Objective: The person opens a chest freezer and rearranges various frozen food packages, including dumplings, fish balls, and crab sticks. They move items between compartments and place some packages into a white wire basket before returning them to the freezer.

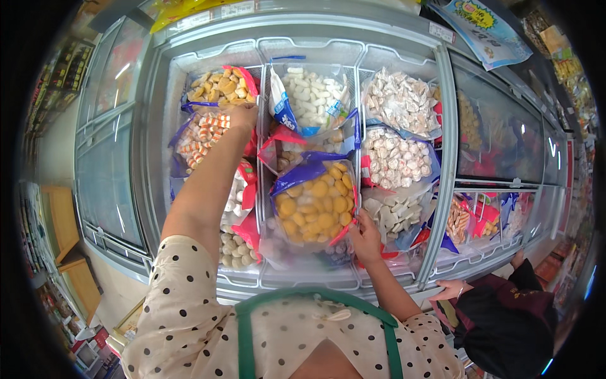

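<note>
My left hand reaches into the left wire basket of an open chest freezer. Its curled fingers are at the edge of a bag of orange-and-white striped rolls, just below a bag of tan frozen pieces; what the fingertips hold is hidden. Nearer to me, my right hand pinches the red side edge of a clear bag of round yellow balls. That bag lies in the middle basket with its purple-edged end away from me. Behind it are a partly covered bag and a bag of white pieces.
White wire dividers separate the baskets. Several bags of pale wrapped pieces fill the right one. Sliding glass lids cover neighbouring freezer sections. A price sign hangs at the far right. Another person's hand rests near the freezer's front edge.
</note>
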{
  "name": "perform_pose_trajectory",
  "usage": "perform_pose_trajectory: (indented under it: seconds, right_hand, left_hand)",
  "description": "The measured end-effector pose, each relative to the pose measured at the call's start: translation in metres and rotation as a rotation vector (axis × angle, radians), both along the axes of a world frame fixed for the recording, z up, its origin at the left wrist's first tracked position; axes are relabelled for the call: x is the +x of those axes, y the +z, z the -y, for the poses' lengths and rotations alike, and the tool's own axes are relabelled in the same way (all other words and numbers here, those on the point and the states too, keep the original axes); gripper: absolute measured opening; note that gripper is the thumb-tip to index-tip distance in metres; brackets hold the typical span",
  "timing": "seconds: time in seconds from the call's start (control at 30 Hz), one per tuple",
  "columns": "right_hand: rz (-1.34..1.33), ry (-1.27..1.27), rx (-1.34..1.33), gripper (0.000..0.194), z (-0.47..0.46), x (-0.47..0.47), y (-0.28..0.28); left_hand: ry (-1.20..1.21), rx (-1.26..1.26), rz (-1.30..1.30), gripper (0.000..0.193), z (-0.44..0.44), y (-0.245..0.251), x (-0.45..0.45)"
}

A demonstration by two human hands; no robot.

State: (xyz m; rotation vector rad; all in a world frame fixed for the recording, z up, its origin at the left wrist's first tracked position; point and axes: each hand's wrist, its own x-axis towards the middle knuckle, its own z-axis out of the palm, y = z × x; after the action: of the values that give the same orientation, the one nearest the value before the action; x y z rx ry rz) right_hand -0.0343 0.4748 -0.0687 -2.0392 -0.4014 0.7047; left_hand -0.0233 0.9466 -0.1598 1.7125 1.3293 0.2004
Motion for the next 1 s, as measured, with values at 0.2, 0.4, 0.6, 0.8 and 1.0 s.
perform_pose_trajectory:
  seconds: [0.2, 0.4, 0.6, 0.8, 1.0]
  right_hand:
    - [-0.086, -0.134, -0.118, 0.045, -0.001, 0.006, 0.009]
    - [-0.682, -0.395, 0.137, 0.04, 0.0, 0.025, -0.013]
    - [-0.366, -0.249, -0.082, 0.035, -0.01, 0.029, -0.073]
    - [-0.632, -0.391, 0.181, 0.037, -0.01, 0.022, -0.056]
    - [-0.539, -0.443, 0.133, 0.038, -0.03, 0.025, -0.017]
  left_hand:
    - [0.036, -0.577, 0.144, 0.024, -0.006, 0.025, -0.003]
    - [-0.036, -0.614, 0.185, 0.027, 0.016, 0.036, 0.005]
    - [0.087, -0.621, 0.239, 0.024, 0.019, 0.019, 0.0]
    - [-0.058, -0.284, -0.065, 0.029, 0.028, 0.024, 0.008]
    - [-0.063, -0.413, 0.018, 0.032, 0.03, 0.074, 0.003]
